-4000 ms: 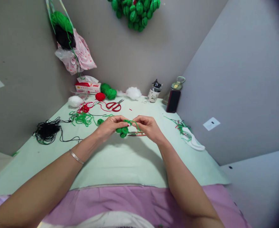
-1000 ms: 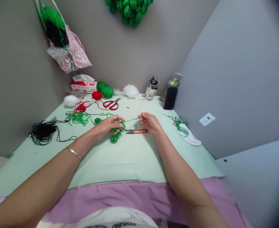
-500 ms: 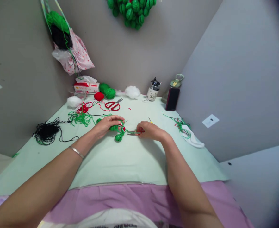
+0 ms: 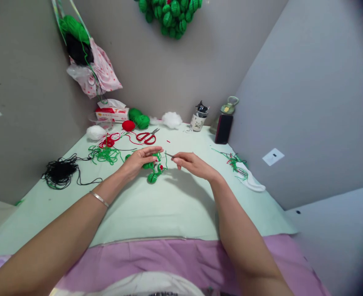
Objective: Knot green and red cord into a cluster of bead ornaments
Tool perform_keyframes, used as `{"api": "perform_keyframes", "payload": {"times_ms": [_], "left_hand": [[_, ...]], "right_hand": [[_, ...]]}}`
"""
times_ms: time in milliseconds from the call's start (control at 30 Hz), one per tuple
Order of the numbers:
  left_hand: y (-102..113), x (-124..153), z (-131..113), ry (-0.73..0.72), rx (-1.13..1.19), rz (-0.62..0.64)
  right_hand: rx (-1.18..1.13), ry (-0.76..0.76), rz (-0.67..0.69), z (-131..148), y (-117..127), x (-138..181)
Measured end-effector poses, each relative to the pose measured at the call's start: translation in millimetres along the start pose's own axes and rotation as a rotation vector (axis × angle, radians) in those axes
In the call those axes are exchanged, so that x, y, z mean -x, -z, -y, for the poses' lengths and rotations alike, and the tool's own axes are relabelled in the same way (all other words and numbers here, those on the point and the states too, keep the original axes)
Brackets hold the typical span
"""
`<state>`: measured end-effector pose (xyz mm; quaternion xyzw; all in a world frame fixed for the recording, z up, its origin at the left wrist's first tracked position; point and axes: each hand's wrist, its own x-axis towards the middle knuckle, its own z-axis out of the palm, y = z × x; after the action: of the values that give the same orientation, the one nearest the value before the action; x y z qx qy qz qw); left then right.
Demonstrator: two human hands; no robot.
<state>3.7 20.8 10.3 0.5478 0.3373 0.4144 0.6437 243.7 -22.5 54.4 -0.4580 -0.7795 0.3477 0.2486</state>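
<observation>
Evidently, the left hand (image 4: 138, 161) pinches one green crocheted piece (image 4: 152, 177); the right hand (image 4: 194, 164) curls around one pair of snips (image 4: 170, 155). One red yarn ball (image 4: 128, 126) lies beyond.

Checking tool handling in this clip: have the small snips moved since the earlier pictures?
Yes: the small snips, now in the right hand, have moved toward the red-handled scissors, which stayed put.

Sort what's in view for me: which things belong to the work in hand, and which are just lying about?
In the work:
green crochet piece, in the left hand
snips, in the right hand
green yarn tangle, perhaps, by matching colour

Probably just lying about:
red-handled scissors
phone
bottle
tissue box
</observation>
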Motion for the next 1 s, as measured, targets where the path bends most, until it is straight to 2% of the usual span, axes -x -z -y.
{"api": "perform_keyframes", "payload": {"times_ms": [400, 733, 1000], "left_hand": [[-14, 5, 0, -0.008, 0.013, 0.043], [-15, 7, -1, -0.002, 0.01, 0.052], [-19, 10, -9, 0.032, 0.014, 0.05]], "right_hand": [[-0.161, -0.047, -0.061, -4, -27, -11], [-0.254, -0.101, -0.073, 6, -30, -13], [-0.331, -0.126, -0.077, 2, -30, -13]]}}
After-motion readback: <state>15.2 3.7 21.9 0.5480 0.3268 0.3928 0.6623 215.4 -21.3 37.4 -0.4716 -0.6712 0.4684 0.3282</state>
